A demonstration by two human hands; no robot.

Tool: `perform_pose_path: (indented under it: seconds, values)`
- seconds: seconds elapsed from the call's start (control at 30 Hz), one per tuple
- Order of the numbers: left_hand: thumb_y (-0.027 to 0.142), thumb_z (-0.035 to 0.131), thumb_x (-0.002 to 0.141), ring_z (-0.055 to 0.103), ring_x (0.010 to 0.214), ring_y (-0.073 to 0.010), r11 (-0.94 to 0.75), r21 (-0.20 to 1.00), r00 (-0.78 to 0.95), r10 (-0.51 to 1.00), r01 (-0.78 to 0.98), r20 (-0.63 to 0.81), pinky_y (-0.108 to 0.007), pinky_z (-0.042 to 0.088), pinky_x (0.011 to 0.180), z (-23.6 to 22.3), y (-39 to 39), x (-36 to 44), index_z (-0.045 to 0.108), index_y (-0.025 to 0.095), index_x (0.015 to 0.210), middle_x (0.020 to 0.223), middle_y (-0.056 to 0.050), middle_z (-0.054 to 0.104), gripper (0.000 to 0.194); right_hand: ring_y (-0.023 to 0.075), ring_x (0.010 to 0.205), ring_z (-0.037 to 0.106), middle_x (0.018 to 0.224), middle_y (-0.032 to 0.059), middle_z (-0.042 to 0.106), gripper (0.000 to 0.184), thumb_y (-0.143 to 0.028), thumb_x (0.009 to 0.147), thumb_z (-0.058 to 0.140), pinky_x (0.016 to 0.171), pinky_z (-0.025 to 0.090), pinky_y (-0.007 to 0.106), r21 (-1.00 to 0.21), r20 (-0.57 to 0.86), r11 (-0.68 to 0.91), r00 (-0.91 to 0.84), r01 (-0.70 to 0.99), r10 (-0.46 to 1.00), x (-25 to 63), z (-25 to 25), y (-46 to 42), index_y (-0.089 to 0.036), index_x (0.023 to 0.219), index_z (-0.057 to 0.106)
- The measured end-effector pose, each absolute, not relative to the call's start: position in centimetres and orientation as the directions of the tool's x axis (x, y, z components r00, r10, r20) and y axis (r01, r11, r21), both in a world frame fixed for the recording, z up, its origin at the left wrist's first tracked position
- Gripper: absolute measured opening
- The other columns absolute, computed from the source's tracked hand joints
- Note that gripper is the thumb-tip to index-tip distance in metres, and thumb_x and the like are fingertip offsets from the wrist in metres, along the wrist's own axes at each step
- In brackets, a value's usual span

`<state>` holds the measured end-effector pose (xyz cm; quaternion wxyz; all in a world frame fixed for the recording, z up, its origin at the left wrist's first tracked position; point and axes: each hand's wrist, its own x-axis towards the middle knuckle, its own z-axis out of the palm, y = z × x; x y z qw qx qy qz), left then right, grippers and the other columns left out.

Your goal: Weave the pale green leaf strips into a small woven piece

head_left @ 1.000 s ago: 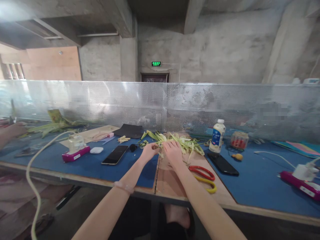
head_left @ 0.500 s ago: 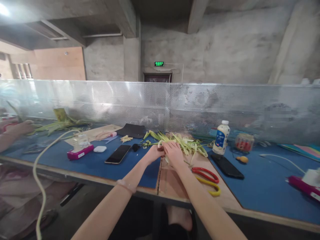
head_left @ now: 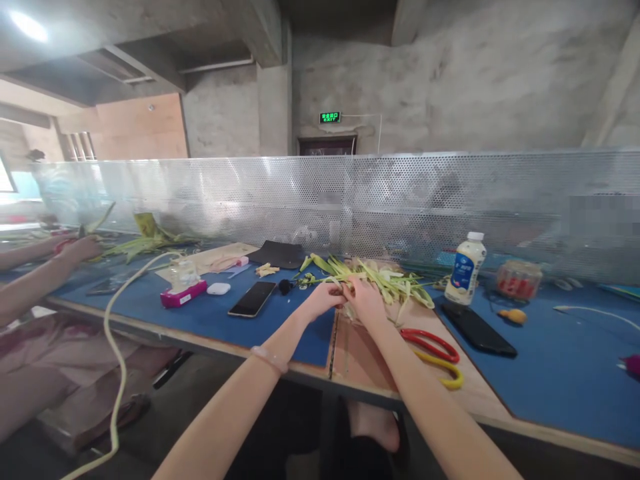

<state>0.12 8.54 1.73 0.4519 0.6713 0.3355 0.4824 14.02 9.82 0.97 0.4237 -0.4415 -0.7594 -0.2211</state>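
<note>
My left hand and my right hand meet over the board at the table's front. Their fingers are closed and pressed together around something small that the fingers hide. Just behind them lies a loose pile of pale green leaf strips, its near ends close to my right fingertips. A tool with one red handle and one yellow handle rests to the right of my right forearm, which covers the rest of it. My left wrist wears a pale bracelet.
Left on the blue mat are a phone, a white earphone case and a magenta box. Right are a bottle, a black phone and a jar. A co-worker's hand works far left; a perforated screen runs behind.
The view has turned slightly left, so the table things sit further right. My hands stay together, with their fingers shifted a little. The brown bit seen between them is now hidden.
</note>
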Motion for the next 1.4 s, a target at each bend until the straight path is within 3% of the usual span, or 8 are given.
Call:
perform_pose_path:
  seconds: [0.2,0.43,0.57,0.77,0.93,1.2,1.4]
  values:
    - [0.021,0.068,0.06,0.052,0.061,-0.0098,-0.305,0.952,0.354,0.888,-0.029,0.295,-0.025,0.045,0.063,2.2,7.8,0.1,0.066,0.011,0.076,0.07,-0.002,0.059,0.019,0.0191,0.087,0.057,0.086,0.0059,0.066,0.018,-0.025,0.087,0.044,0.08,0.037,0.03,-0.091,0.842,0.61,-0.266,0.787,0.47,14.1,1.3,9.6,-0.018,0.084,0.061]
    - [0.015,0.06,0.063,0.054,0.065,-0.0086,-0.259,0.96,0.439,0.854,-0.107,0.279,-0.023,0.045,0.066,2.4,7.6,0.1,0.066,0.012,0.08,0.081,-0.004,0.06,0.018,0.0183,0.081,0.057,0.084,0.0052,0.064,0.018,-0.028,0.087,0.046,0.077,0.04,0.029,-0.183,0.845,0.64,-0.214,0.746,0.491,14.4,1.5,9.4,-0.017,0.085,0.06]
    - [0.025,0.063,0.068,0.054,0.062,-0.0088,-0.209,0.962,0.44,0.857,-0.177,0.267,-0.026,0.046,0.068,2.0,8.2,0.0,0.066,0.01,0.079,0.078,-0.004,0.059,0.018,0.0184,0.08,0.056,0.083,0.0054,0.063,0.019,-0.029,0.088,0.046,0.075,0.041,0.029,-0.163,0.855,0.632,-0.211,0.758,0.474,14.4,1.3,9.6,-0.018,0.084,0.06]
    - [0.045,0.066,0.068,0.054,0.065,-0.0103,-0.216,0.958,0.387,0.88,-0.189,0.275,-0.026,0.046,0.067,2.0,8.1,0.1,0.065,0.01,0.077,0.074,-0.005,0.057,0.036,0.0192,0.084,0.056,0.087,0.0068,0.063,0.016,-0.025,0.087,0.046,0.078,0.041,0.031,-0.168,0.864,0.647,-0.205,0.744,0.46,14.3,1.0,9.7,-0.017,0.088,0.06]
    - [0.039,0.077,0.056,0.056,0.07,-0.0122,-0.237,0.955,0.379,0.879,-0.18,0.29,-0.025,0.045,0.069,1.7,8.4,0.0,0.065,0.011,0.078,0.074,-0.004,0.059,0.038,0.0177,0.082,0.056,0.087,0.0055,0.063,0.015,-0.024,0.085,0.046,0.074,0.044,0.029,-0.294,0.857,0.718,-0.158,0.631,0.49,14.0,0.9,9.9,-0.018,0.087,0.06]
    - [0.04,0.074,0.059,0.056,0.065,-0.0115,-0.23,0.965,0.312,0.914,-0.129,0.259,-0.024,0.044,0.065,1.4,9.1,-0.5,0.067,0.011,0.076,0.07,-0.003,0.06,0.034,0.019,0.08,0.06,0.084,0.0059,0.066,0.016,-0.029,0.081,0.049,0.076,0.047,0.032,-0.522,0.805,0.748,-0.052,0.409,0.591,13.7,1.5,9.3,-0.018,0.082,0.061]
    - [0.035,0.077,0.055,0.056,0.063,-0.0126,-0.123,0.982,0.245,0.957,-0.143,0.155,-0.027,0.047,0.065,1.4,9.1,-0.7,0.067,0.012,0.069,0.069,-0.005,0.062,0.029,0.0201,0.083,0.064,0.088,0.0082,0.067,0.02,-0.028,0.075,0.055,0.076,0.05,0.034,-0.697,0.707,0.69,0.023,0.196,0.707,13.9,2.0,9.8,-0.016,0.09,0.059]
